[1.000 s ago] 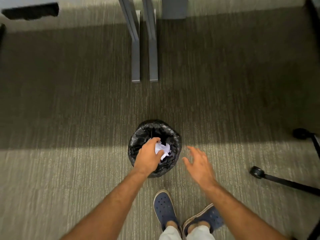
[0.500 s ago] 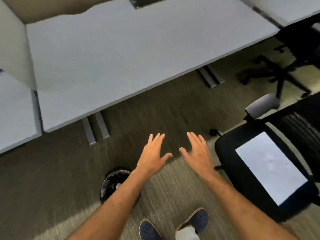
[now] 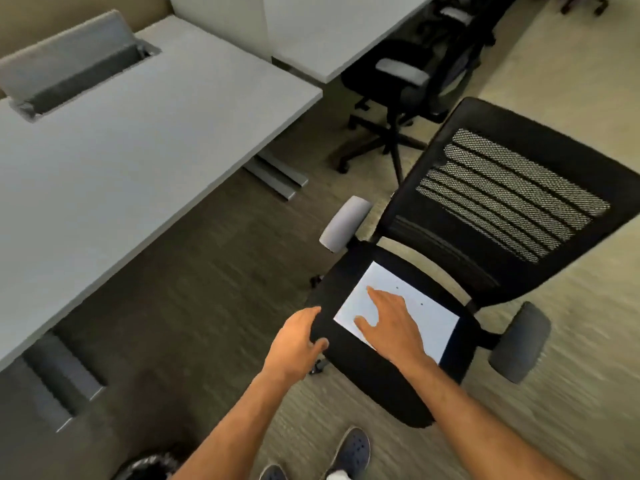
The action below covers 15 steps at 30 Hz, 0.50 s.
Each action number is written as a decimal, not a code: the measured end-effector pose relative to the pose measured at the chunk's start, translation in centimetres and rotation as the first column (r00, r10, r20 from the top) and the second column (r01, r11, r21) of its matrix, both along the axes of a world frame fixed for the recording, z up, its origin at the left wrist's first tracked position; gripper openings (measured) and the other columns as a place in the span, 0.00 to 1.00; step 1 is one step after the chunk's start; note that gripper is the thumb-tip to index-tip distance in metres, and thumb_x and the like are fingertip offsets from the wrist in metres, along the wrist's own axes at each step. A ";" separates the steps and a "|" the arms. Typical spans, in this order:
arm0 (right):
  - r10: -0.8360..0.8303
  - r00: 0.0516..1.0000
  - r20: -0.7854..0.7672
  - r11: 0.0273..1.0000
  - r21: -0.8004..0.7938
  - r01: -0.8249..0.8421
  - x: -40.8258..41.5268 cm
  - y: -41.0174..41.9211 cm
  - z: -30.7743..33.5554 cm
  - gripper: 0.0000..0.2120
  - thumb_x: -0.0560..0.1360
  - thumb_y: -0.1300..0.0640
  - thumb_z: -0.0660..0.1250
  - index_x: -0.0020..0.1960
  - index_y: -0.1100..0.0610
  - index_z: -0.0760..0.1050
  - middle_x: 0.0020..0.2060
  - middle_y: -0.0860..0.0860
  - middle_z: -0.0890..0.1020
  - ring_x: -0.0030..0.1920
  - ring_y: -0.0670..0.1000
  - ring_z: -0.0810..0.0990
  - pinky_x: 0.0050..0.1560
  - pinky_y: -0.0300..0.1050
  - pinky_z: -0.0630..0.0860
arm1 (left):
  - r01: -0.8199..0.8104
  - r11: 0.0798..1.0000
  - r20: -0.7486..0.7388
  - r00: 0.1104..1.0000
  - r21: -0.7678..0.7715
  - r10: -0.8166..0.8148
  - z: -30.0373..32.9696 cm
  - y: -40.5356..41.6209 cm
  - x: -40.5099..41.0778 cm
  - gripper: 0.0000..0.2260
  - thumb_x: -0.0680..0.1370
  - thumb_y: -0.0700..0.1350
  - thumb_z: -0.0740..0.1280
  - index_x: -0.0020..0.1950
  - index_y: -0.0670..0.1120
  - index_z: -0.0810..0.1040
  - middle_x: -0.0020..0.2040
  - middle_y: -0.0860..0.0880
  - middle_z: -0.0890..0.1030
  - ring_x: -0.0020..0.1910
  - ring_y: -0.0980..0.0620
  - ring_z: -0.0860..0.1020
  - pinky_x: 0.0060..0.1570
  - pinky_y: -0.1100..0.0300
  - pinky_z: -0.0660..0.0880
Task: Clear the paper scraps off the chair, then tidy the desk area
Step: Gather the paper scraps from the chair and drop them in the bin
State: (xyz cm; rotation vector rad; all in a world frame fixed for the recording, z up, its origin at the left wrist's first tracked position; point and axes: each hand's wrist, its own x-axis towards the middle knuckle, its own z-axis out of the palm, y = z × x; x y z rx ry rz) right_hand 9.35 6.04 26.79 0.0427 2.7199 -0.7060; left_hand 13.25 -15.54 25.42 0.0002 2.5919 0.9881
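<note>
A black office chair [image 3: 374, 382] with a mesh back stands at centre right. A flat white sheet of paper [image 3: 429, 317] lies on its seat. My right hand [image 3: 391, 320] rests flat on the sheet, fingers spread. My left hand [image 3: 294, 341] curls around the seat's left front edge, thumb on top. The black-lined bin [image 3: 149, 467] shows at the bottom edge, left of my feet. The grey desk [image 3: 131, 133] fills the left side.
A second black chair [image 3: 408, 84] sits tucked under the neighbouring desk [image 3: 332, 32] at the top. Grey desk legs [image 3: 277, 178] stand on the carpet between desk and chair. An open cable hatch [image 3: 83, 77] is set into the desk's far side.
My view has swung from the bin up to the chair. My left hand let the crumpled paper go into the bin, then took the seat edge. My right hand came down on the sheet.
</note>
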 end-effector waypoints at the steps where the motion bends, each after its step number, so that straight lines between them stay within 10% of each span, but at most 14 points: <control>1: -0.023 0.999 0.036 1.000 0.016 0.022 -0.3 1.8 -1.2 0.34 0.76 0.39 0.64 0.77 0.48 0.58 0.74 0.49 0.67 0.75 0.52 0.61 0.69 0.50 0.67 | 0.032 0.999 0.013 0.999 -0.001 -0.032 -1.1 1.7 -1.2 0.30 0.78 0.49 0.71 0.77 0.49 0.64 0.74 0.50 0.69 0.74 0.51 0.66 0.71 0.57 0.63; 15: -0.355 0.923 0.151 0.935 0.079 0.347 -2.9 13.9 -22.6 0.31 0.72 0.41 0.71 0.71 0.51 0.69 0.64 0.50 0.77 0.64 0.54 0.70 0.58 0.48 0.73 | 0.488 0.862 0.036 0.872 -0.139 -0.488 -22.5 18.0 -15.7 0.30 0.77 0.46 0.71 0.76 0.53 0.64 0.74 0.49 0.70 0.68 0.45 0.72 0.67 0.50 0.69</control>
